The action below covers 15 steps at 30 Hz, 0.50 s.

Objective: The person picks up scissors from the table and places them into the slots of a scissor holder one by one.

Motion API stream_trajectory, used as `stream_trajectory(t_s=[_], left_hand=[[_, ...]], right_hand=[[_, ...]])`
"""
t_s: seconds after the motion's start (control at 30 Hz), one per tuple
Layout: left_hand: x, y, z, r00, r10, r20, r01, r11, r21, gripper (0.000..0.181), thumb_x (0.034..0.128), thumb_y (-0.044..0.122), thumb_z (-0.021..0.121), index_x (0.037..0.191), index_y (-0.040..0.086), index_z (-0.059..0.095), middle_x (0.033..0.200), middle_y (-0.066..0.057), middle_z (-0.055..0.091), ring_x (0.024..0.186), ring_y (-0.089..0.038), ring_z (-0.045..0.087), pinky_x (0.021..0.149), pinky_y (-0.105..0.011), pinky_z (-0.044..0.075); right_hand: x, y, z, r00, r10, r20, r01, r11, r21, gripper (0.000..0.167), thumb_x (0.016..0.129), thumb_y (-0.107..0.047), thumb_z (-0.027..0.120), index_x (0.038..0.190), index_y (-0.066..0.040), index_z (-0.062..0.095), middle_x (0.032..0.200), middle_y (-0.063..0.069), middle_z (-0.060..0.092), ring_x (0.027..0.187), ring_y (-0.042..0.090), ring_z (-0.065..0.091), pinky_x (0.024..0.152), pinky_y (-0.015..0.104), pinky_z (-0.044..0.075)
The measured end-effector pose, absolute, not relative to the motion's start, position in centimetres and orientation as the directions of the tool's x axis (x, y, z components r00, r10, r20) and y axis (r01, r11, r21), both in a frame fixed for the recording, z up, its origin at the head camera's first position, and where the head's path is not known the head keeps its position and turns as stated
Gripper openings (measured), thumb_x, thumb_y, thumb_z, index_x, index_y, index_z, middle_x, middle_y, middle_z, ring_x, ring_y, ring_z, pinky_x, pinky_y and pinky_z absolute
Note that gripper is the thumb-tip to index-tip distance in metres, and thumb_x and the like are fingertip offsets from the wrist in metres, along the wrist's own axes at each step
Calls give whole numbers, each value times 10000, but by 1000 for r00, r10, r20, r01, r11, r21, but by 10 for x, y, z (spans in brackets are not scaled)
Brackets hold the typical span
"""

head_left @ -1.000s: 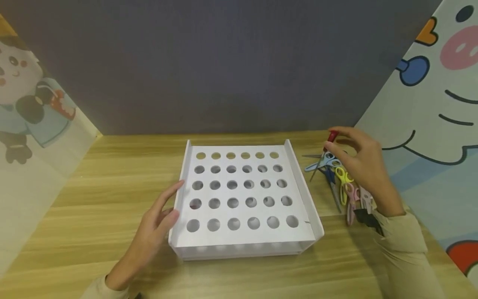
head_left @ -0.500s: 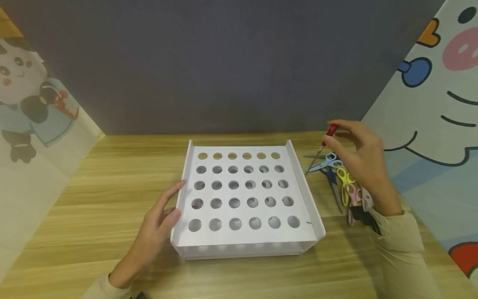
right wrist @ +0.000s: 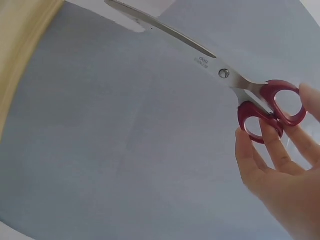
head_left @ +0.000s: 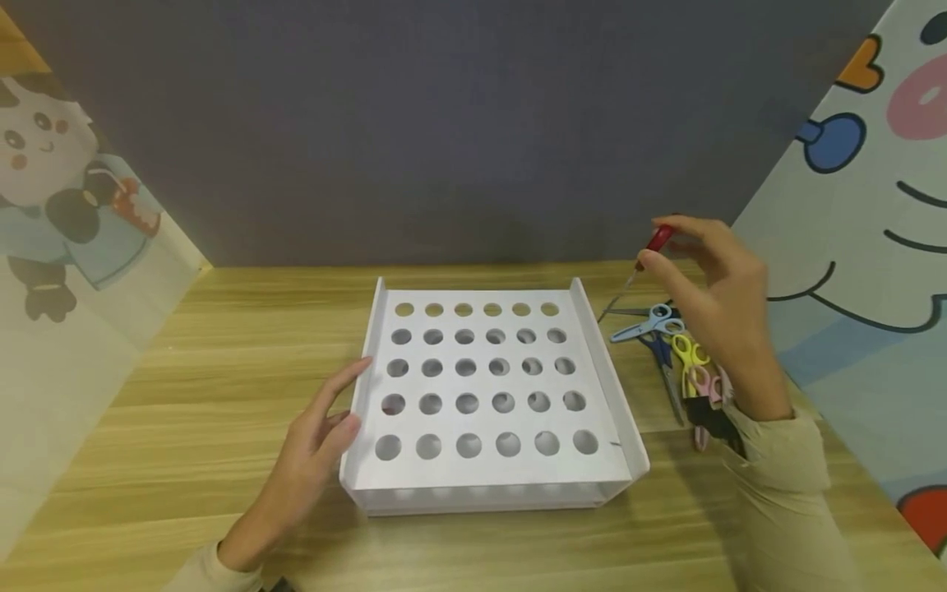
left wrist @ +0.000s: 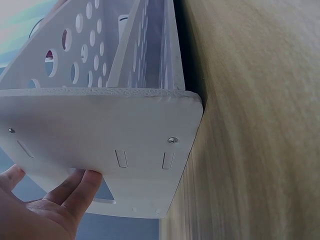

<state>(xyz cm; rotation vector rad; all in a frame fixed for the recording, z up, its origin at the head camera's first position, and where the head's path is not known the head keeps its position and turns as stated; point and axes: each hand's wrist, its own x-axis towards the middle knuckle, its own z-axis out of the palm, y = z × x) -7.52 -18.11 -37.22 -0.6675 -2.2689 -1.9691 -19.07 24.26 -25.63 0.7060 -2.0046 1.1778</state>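
backdrop (head_left: 473, 140); scissors (right wrist: 224, 74) lettering (right wrist: 201, 62), right wrist only

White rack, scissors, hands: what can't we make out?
Smaller blade lettering, red-handled scissors: right wrist view, too small.
Pink scissors: head view, partly covered by black wrist item.
Reddish thing seen through white rack: head view, mostly hidden by the rack itself.
Left hand: left wrist view, cut by left and bottom edges.

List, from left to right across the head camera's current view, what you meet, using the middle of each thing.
Cartoon animal on the left wall, left hand, white holed rack, red-handled scissors, right hand, pink snout shape on the right wall.
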Motion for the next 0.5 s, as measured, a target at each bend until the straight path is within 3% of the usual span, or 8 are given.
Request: stream_trajectory(t_s=[0.3,0.5], left_hand=[[-76,-180,-373,-902,271,337,374,99,922,564,1032,6,385,1567,160,297,1131,-320,649,901,-341,720,599,-427,610],[-76,-180,-374,-902,273,334,374,109,921,565,1034,11,377,1570,166,291,1151,-327,637,911,-331,721,600,-426,610]], right_hand=[[-185,225,-241,-531,16,847,-748,460,-478,335,832,57,748,1161,82,687,1102,137,673,1033,175,619,984,287,500],[-175,203,-235,-481,66,874,-802,370,-469,328,816,97,743,1136,128,677,1100,195,669,1016,244,630,988,332,506]])
